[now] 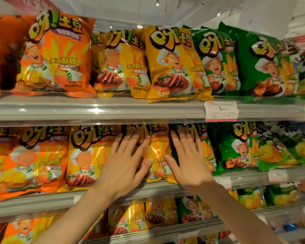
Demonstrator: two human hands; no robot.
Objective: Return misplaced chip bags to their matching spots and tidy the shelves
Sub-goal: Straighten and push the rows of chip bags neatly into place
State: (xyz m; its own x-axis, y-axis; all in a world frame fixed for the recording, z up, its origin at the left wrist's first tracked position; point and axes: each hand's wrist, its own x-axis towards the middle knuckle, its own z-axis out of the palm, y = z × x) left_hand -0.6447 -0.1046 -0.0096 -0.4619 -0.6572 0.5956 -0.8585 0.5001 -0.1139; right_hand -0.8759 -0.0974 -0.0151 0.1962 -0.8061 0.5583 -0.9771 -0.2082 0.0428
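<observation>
Both hands reach up from the bottom of the view with bare forearms, fingers straight and spread. The left hand lies flat against the front of a yellow chip bag on the middle shelf. The right hand lies flat just beside it, its fingers over the seam where that yellow bag meets a green chip bag; neither hand grips anything. The yellow bag stands upright at the shelf's front edge, between another yellow bag to its left and the green bags to its right. Orange bags fill the left end of this shelf. Below, a lower shelf holds more orange, yellow and green bags. Above and farther back, the top shelf carries the same order: orange, yellow, then green, with one yellow bag leaning forward over the edge. A white price tag is clipped to the top shelf's rail.
</observation>
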